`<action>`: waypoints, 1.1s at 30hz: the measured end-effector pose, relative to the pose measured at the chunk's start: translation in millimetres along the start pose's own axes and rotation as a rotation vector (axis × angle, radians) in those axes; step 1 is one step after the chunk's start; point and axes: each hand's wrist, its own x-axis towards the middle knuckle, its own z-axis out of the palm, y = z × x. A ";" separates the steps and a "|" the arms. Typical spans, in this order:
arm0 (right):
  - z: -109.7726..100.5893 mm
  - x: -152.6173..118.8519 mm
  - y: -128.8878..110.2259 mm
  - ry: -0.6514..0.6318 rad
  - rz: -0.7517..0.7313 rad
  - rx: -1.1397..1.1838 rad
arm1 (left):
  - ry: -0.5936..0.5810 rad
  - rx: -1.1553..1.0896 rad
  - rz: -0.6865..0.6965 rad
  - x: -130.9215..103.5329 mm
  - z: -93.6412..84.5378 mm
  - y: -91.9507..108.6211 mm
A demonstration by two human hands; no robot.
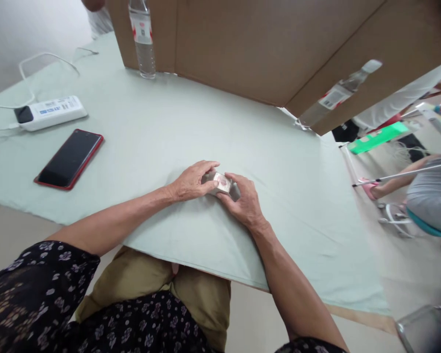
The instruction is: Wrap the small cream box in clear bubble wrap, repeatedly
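A small whitish box or deck of cards [222, 182] with a reddish mark on top is held low over the pale green tablecloth, near the middle of the view. My left hand [194, 182] grips its left side, thumb on the near face and fingers curled behind. On its right side, my right hand [245, 198] has its thumb at the near edge and its fingers at the far edge. The box is partly hidden by the fingers.
A red-edged phone [69, 159] and a white power strip [55, 113] with cables are at the left. Brown cardboard panels [228, 49] stand behind, with water bottles [145, 46] against them. A seated person [431, 196] is at the right.
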 end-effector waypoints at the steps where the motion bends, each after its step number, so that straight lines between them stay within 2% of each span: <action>1: -2.0 0.4 0.0 0.009 -0.005 0.009 | -0.009 0.025 -0.002 0.8 -0.5 0.3; 5: -9.7 2.6 -3.9 0.085 0.030 0.054 | -0.108 0.151 0.007 4.3 -1.5 -0.3; 8: -11.5 4.0 -7.7 0.082 0.063 0.037 | -0.142 0.206 0.033 4.6 -0.3 -2.9; 13: -10.9 4.1 -7.7 0.087 -0.001 -0.046 | -0.087 0.213 0.151 -0.9 4.3 -6.1; 16: -12.0 4.0 -7.3 0.152 -0.092 -0.126 | -0.042 0.231 0.262 -5.5 7.2 -4.0; 20: -14.1 5.6 -11.9 0.261 -0.164 -0.192 | -0.047 0.207 0.306 -11.1 9.7 2.6; 22: -15.6 6.8 -15.0 0.315 -0.110 -0.135 | -0.070 0.163 0.300 -13.4 10.6 5.9; 25: -18.7 8.2 -17.3 0.387 0.054 0.021 | -0.114 0.065 0.265 -15.5 11.4 9.8; 33: -20.6 12.0 -2.7 0.426 0.487 0.406 | -0.166 -0.202 0.072 -13.5 13.6 11.5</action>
